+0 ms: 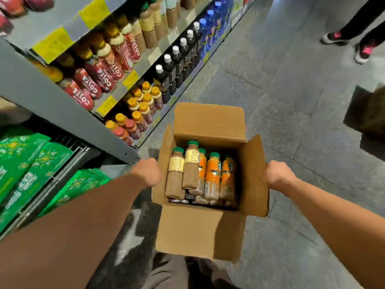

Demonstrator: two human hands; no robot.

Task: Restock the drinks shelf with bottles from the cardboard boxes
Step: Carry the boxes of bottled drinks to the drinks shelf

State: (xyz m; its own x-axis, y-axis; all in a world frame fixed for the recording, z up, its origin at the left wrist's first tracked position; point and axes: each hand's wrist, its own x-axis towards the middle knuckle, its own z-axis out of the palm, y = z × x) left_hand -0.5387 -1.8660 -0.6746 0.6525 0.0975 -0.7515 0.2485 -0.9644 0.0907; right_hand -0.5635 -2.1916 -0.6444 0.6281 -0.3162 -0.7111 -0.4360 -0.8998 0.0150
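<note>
Readable writing: red bottles (89, 80) on the shelf (62, 113) at 10 o'clock carry "COSTA" in white. Yellow tags (52, 43) on the shelf edges are too blurred to read.
Box labels: brown bottles (175, 174) have cream labels and orange bottles (212, 174) have a round dark emblem; the print is illegible.
Box location: the cardboard box (200, 232) is at centre, held above the floor (291, 101) just beside the shelf end, with all four flaps open.
Bottle axis: the long axis runs from 6 to 12 o'clock, with the green caps at the 12 o'clock end. I cannot tell whether they are flat or leaning.
Left hand (146, 173): curled into a tight grip on the box's 9 o'clock wall, fingertips hidden.
Right hand (275, 174): curled round the edge of the 3 o'clock flap, fingers out of sight behind the card.
Shelf stock: dark bottles with white caps (168, 74) stand at 12 o'clock, with blue bottles (210, 24) beyond them.
Other: green packs (18, 163) sit at 8 o'clock. Another person's shoes (362, 53) are at 2 o'clock.
</note>
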